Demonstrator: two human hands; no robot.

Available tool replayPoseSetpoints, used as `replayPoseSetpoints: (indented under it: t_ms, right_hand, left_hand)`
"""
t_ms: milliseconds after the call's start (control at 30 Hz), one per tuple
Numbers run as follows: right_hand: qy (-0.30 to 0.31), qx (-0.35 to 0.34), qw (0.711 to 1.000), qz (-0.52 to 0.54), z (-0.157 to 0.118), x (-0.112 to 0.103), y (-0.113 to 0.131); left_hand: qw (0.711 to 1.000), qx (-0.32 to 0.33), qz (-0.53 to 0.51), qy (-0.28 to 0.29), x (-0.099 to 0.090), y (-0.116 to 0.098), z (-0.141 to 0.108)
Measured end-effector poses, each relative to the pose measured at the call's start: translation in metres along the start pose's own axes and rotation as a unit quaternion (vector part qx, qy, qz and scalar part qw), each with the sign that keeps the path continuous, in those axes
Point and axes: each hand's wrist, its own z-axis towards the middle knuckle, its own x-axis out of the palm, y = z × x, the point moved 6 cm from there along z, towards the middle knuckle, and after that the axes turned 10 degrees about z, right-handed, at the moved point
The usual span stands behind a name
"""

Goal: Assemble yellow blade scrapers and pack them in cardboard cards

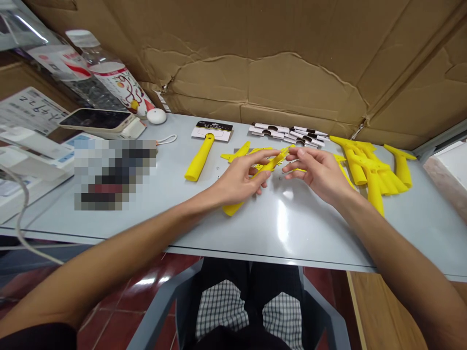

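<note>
A yellow plastic handle slants up to the right across the middle of the table, with my left hand wrapped round its shaft. My right hand has its thumb and index finger together at the handle's upper tip; its other fingers are slightly curled. Behind both hands lie flat yellow pieces, partly hidden. Small metal bits are scattered near my left hand. Left of it, another yellow handle rests with its top on a black and white card.
Several yellow handles are piled at the right, and folded cards lie behind my hands. A phone, a white oval object and bottles are at the left. Cardboard stands along the table's back.
</note>
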Motion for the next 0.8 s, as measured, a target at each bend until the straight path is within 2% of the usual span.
replayPoseSetpoints:
  t_ms: [67,133,267,367,533,600,800]
  right_hand:
    - [-0.029,-0.051,0.995,-0.084,0.001,-0.006,0.007]
    - [-0.060,-0.103,0.977,-0.179,0.001,-0.010,0.015]
    - [-0.066,-0.127,0.952,-0.270,0.003,-0.014,0.019]
    - [-0.064,-0.116,0.955,-0.265,0.005,-0.017,0.018]
    - [-0.064,-0.062,0.978,-0.190,0.008,-0.024,0.008]
    - [-0.065,-0.059,0.978,-0.188,0.008,-0.024,0.006]
    - [-0.065,-0.078,0.971,-0.215,0.009,-0.022,0.008]
  left_hand:
    - [0.987,-0.036,-0.153,0.036,0.005,0.003,0.002]
    - [0.958,-0.054,-0.275,0.064,0.011,0.005,0.004]
    - [0.907,-0.081,-0.404,0.086,0.021,0.015,0.008]
    - [0.899,-0.093,-0.417,0.097,0.027,0.019,0.008]
    - [0.944,-0.082,-0.319,0.036,0.025,0.017,0.004]
    - [0.952,-0.083,-0.294,0.017,0.024,0.017,0.003]
    - [0.941,-0.122,-0.316,-0.003,0.023,0.025,0.004]
